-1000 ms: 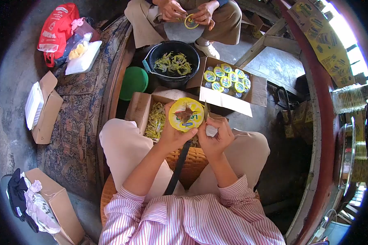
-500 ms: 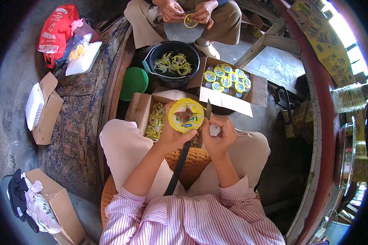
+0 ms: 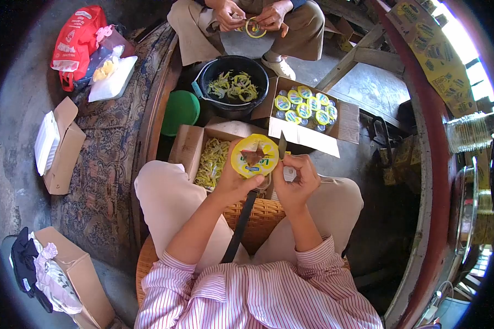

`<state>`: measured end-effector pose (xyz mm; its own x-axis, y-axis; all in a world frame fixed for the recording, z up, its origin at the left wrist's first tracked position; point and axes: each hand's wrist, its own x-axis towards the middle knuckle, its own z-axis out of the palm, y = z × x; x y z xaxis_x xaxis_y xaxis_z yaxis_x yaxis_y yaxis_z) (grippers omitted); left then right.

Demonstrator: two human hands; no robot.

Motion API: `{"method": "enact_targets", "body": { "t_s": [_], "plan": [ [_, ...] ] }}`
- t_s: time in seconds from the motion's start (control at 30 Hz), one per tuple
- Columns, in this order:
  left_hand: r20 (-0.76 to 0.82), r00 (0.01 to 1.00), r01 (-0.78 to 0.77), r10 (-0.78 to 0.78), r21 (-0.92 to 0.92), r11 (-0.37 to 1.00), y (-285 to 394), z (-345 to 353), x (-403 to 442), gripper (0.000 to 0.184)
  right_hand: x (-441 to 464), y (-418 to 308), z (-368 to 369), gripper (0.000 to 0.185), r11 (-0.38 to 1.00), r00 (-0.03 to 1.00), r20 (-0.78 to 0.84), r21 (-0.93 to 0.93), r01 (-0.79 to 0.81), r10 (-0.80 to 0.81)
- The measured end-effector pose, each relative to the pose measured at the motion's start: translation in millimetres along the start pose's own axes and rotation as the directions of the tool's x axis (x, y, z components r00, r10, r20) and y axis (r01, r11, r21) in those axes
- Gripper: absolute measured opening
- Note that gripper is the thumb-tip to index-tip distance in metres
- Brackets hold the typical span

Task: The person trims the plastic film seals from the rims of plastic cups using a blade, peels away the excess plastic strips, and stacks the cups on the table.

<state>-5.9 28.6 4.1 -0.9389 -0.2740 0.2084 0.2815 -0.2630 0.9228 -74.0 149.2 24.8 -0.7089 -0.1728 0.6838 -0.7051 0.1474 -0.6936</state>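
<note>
Two bare hands meet above the person's lap, just apart. The left hand [image 3: 229,182] is curled around a yellow-topped cup [image 3: 269,149], gripping it with the printed top facing up; a jagged gap breaks the middle of that top. The right hand [image 3: 295,185] is closed on a knife [image 3: 282,147], its blade pointing up just beside the cup's right edge; whether the two touch, I cannot tell. A pale piece [image 3: 290,174] shows in the curl of this hand, too small to make out.

Below the cup stands a wicker stool [image 3: 260,222], between the person's knees, with a black strap [image 3: 239,230] across it. Just beyond the left hand, a carton [image 3: 187,143] holds a heap of yellow strips [image 3: 213,163]. Farther off, to the right, a second carton [image 3: 313,143] holds rows of yellow-topped cups [image 3: 312,104]. Beside it stands a black bucket [image 3: 241,66] with more strips inside, and a green basin [image 3: 180,112] sits left of that. Past the bucket, a co-worker's hands [image 3: 271,16] hold a yellow ring [image 3: 248,27] between the fingers.
</note>
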Motion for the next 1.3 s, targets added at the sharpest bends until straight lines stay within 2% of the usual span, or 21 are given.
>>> {"method": "enact_targets", "body": {
  "t_s": [0.1, 0.2, 0.4, 0.5, 0.6, 0.8, 1.0, 1.1, 1.2, 1.3],
  "plan": [
    [-0.041, 0.995, 0.085, -0.089, -0.076, 0.993, 0, 1, -1, 0.064, -1, -4, 0, 0.016, 1.0, 1.0, -0.02, -0.01, 0.004, -0.004],
    [-0.027, 0.991, 0.13, -0.132, -0.059, 0.99, -7, -4, -2, 0.06, -3, -4, -1, 0.017, 0.998, 0.999, -0.024, -0.047, 0.038, -0.039],
    [-0.018, 1.0, 0.026, -0.026, -0.008, 1.0, -2, 1, -3, 0.052, -5, -6, 1, 0.018, 0.989, 0.995, -0.023, -0.11, 0.096, -0.099],
    [-0.002, 1.0, 0.025, -0.025, 0.055, 0.998, 4, 5, -2, 0.045, -6, -7, 2, 0.018, 0.986, 0.994, -0.016, -0.129, 0.107, -0.11],
    [-0.049, 0.998, 0.045, -0.045, -0.012, 0.999, 4, 8, -2, 0.042, -6, -7, 3, 0.019, 0.986, 0.994, -0.021, -0.136, 0.102, -0.106],
    [-0.016, 1.0, 0.012, -0.01, 0.109, 0.994, 2, 5, -1, 0.042, -4, -6, 4, 0.018, 0.982, 0.991, -0.028, -0.146, 0.122, -0.127],
    [-0.031, 0.999, 0.017, -0.012, 0.134, 0.991, 2, 5, 0, 0.045, -3, -7, 4, 0.018, 0.978, 0.99, -0.023, -0.162, 0.13, -0.136],
    [0.007, 1.0, 0.016, -0.018, 0.275, 0.961, -7, -1, -1, 0.049, -2, -7, 3, 0.018, 0.98, 0.992, -0.019, -0.162, 0.117, -0.122],
    [-0.015, 1.0, 0.01, -0.007, 0.227, 0.974, -11, 2, -7, 0.054, 3, -6, 1, 0.018, 0.988, 0.995, -0.005, -0.123, 0.095, -0.096],
    [0.026, 0.996, 0.08, -0.087, 0.206, 0.975, -6, -1, -4, 0.058, 6, -4, -1, 0.017, 0.998, 0.999, 0.012, -0.043, 0.045, -0.045]
  ]
}}
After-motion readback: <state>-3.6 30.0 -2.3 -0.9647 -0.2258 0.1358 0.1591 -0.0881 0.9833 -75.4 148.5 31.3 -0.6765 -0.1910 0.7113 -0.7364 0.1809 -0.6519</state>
